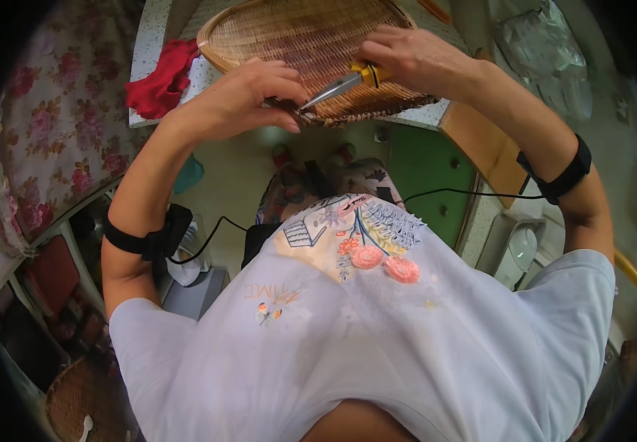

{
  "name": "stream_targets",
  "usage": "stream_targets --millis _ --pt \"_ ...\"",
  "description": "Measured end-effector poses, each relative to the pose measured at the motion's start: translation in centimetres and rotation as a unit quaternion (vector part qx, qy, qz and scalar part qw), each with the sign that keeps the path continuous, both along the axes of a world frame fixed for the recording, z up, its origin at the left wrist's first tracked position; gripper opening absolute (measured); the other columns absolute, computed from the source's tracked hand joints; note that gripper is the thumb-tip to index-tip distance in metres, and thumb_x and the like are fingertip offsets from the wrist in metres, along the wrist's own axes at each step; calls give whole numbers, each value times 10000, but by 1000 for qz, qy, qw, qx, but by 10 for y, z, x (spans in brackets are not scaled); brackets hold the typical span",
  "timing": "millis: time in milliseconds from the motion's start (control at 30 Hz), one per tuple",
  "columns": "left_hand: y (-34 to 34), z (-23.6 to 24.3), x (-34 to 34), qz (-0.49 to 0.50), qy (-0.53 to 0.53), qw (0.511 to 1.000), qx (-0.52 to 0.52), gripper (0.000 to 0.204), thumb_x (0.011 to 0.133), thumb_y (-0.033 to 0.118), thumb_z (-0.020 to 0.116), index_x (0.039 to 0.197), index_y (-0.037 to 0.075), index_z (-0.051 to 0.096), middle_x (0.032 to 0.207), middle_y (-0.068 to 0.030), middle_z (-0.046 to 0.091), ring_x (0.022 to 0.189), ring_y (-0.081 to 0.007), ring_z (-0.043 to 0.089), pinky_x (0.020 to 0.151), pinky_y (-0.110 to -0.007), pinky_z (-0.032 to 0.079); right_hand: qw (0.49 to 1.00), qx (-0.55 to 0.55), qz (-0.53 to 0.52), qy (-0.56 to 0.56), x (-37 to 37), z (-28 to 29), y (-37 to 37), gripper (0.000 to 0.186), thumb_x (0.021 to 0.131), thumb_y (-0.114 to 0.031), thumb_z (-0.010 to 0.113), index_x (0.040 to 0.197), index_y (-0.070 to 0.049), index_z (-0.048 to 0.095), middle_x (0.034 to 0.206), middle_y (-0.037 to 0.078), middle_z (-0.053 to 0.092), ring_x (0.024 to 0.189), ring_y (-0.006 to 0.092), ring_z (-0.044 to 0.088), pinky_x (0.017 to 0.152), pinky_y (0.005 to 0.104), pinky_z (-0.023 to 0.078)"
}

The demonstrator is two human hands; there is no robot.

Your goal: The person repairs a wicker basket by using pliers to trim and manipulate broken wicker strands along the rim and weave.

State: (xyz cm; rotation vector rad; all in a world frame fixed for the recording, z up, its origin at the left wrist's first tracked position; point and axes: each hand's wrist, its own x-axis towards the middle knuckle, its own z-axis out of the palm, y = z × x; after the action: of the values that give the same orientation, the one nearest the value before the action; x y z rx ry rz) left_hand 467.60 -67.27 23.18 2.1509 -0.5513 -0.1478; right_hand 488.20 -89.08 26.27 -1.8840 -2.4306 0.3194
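Note:
A shallow woven basket (259, 37) of brown wicker lies on the speckled tabletop, its near edge reaching over the table's front. At that edge, my left hand (248, 96) is closed on the basket's rim, thumb below and fingers above. Needle-nose pliers (339, 87) with yellow handles are gripped in my right hand (415, 62), over the basket's near right part. Their metal tip points left and down, meeting the rim right beside my left fingertips. Whether the jaws pinch a strand there is too small to tell.
A red cloth (160, 82) lies on the table's left corner. A floral cloth (53, 125) hangs at the left, and a clear plastic bag (547, 62) is at the far right. Below the tabletop stands a green cabinet (425, 173). Another round basket (86, 390) sits low at the left.

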Motion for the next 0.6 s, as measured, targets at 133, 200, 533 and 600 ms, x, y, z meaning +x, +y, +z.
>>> stream_targets --millis 133,200,533,600 --pt "-7 -3 -1 1 10 1000 17 401 706 249 831 988 34 644 909 -67 549 924 -272 511 812 -370 416 976 -162 -64 129 1 -1 -8 369 921 -317 673 1102 -16 559 924 177 626 872 393 632 769 460 507" --pt "-8 -6 1 26 -7 1000 1 392 701 270 836 937 29 636 879 -68 544 901 -275 514 796 -365 417 977 -157 -65 130 4 -5 -12 362 908 -302 682 1099 -19 561 938 165 627 895 374 631 770 448 514" --pt "-20 -16 2 95 -99 990 40 340 695 361 831 868 99 701 774 -41 576 800 -250 569 701 -382 438 998 26 0 -57 10 1 -16 286 839 -140 672 1086 -42 568 1002 91 620 1007 261 602 819 353 538" --pt "-26 -16 2 114 -96 986 70 338 695 367 827 852 98 696 778 -38 572 804 -245 568 714 -375 433 997 54 12 -60 10 5 -14 283 824 -132 663 1072 -39 562 985 88 594 990 258 585 834 355 522"
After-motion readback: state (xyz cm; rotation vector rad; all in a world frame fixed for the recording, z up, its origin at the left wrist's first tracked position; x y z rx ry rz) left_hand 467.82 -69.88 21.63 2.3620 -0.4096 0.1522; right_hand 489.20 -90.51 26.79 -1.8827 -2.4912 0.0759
